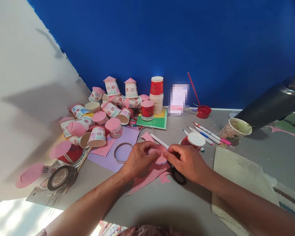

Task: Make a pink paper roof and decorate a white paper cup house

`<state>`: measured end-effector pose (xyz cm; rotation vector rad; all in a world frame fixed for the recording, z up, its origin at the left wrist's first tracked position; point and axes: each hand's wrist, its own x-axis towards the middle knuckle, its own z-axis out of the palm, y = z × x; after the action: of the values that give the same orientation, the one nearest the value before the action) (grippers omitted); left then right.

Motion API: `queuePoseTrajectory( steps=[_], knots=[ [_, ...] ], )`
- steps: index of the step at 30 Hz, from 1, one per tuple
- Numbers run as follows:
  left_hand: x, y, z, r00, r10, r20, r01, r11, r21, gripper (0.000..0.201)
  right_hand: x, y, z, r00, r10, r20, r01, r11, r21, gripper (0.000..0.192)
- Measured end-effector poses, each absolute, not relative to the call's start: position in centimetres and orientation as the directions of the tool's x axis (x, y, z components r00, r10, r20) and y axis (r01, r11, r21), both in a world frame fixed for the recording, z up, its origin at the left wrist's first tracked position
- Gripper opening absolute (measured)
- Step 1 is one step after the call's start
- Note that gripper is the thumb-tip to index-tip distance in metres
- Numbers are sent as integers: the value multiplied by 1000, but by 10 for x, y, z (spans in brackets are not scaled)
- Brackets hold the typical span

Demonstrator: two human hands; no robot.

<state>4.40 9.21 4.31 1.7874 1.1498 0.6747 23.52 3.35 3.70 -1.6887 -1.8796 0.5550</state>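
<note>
1. The person sits at a grey table [162,203] with both hands close together in the middle. The left hand [139,160] and the right hand [186,162] both pinch a small pink paper circle [158,154] — one hand at each side of it.

2. The circle lies just above the table, on top of a bigger scrap of pink paper [149,175]. Its edge looks dark, like a drawn line, but I cannot tell for sure.

3. The left hand is partly curled, with its fingertips on the left edge of the circle. The right hand is curled tighter, thumb and finger nipping the right edge. Something black [178,177] sits under the right hand — maybe scissors, but most of it is hidden.

4. I think the circle is very light and thin. It will bend, crease or tear if it is squeezed hard, so the edge is the best place to hold it, with soft fingertips.

5. Behind the right hand lies a red paper cup [194,140] on its side, touching nothing I can see but the table. Some marker pens [206,134] lie near it.

6. To the left there is a big heap of little cup houses [105,114] with pink roofs, a purple paper sheet [127,137] with a metal ring [123,152] on it, and a roll of tape [61,177].
</note>
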Motion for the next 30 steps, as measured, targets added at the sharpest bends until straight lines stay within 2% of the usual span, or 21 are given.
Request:
queuePoseTrajectory(
  steps=[4, 8, 10, 12, 15, 16, 18, 20, 22, 25, 28, 30],
  knots=[
    [45, 92, 41, 424, 905, -32, 364, -138, 921, 29, 234, 32, 34, -86, 987, 135, 792, 150, -591, 35],
    [44, 90, 36, 462, 887, -14, 359, -172, 917, 15, 232, 30, 33, -122, 978, 167, 804, 196, -561, 32],
    [43, 88, 35, 466, 885, 16, 378, -215, 901, 20, 231, 30, 32, -131, 972, 195, 802, 219, -556, 30],
    [42, 87, 36, 464, 885, 46, 354, -232, 906, 12, 232, 31, 30, -127, 959, 253, 800, 250, -546, 28],
    [40, 89, 40, 405, 910, 91, 247, -205, 947, 72, 235, 34, 26, -84, 915, 394, 813, 291, -505, 23],
    [38, 91, 41, 353, 930, 102, 204, -183, 962, 76, 237, 35, 26, -71, 893, 444, 820, 306, -484, 23],
    [36, 97, 40, 234, 971, 46, 125, -77, 989, 52, 239, 37, 25, -63, 846, 530, 833, 337, -438, 24],
    [35, 104, 36, 202, 973, -109, 52, 101, 994, 34, 242, 38, 24, -75, 803, 591, 843, 368, -392, 25],
    [35, 107, 31, 253, 936, -245, 3, 252, 968, 35, 245, 37, 24, -93, 770, 632, 852, 390, -350, 25],
    [39, 103, 28, 384, 854, -351, -19, 388, 922, 50, 249, 37, 26, -114, 721, 684, 862, 414, -293, 23],
    [43, 94, 34, 607, 652, -454, -129, 645, 754, 69, 252, 36, 28, -185, 658, 730, 871, 454, -189, 21],
    [44, 88, 39, 672, 596, -439, -223, 728, 648, 60, 252, 36, 27, -252, 631, 734, 864, 488, -123, 23]
  ],
)
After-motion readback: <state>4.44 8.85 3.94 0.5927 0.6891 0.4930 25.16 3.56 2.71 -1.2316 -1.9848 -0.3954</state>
